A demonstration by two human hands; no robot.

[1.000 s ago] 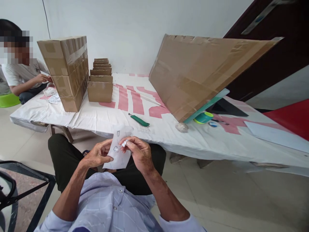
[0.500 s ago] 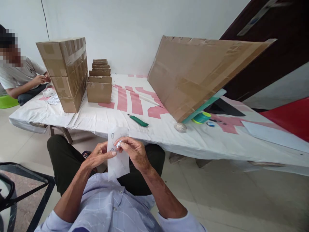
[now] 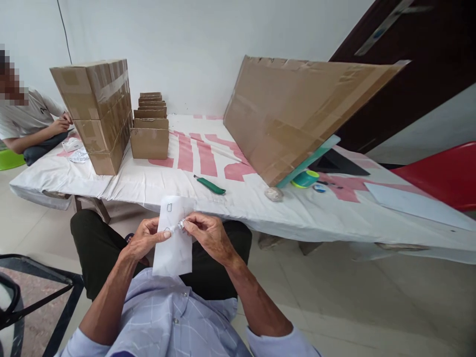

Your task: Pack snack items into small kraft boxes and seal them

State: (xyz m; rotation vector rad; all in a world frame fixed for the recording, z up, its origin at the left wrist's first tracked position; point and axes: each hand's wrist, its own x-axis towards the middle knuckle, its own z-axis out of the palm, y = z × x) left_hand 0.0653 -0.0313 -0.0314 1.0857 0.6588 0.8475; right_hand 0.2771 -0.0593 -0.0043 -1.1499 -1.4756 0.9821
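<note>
In head view, with left hand (image 3: 146, 238), holds one white sheet (image 3: 172, 259) with two small outlines (image 3: 169, 207) by its left side, almost closed, with thumb on front. With right hand (image 3: 208, 235), pinches one small shiny piece (image 3: 181, 224) between thumb and fingers, over sheet's right half. Has sheet between both hands, before near edge of table (image 3: 148, 181). Near same edge, has one green cutter (image 3: 210, 185).

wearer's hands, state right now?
Left hand: closed, thumb on top, holding the white sheet.
Right hand: closed, pinching a small silvery-white piece.
</note>
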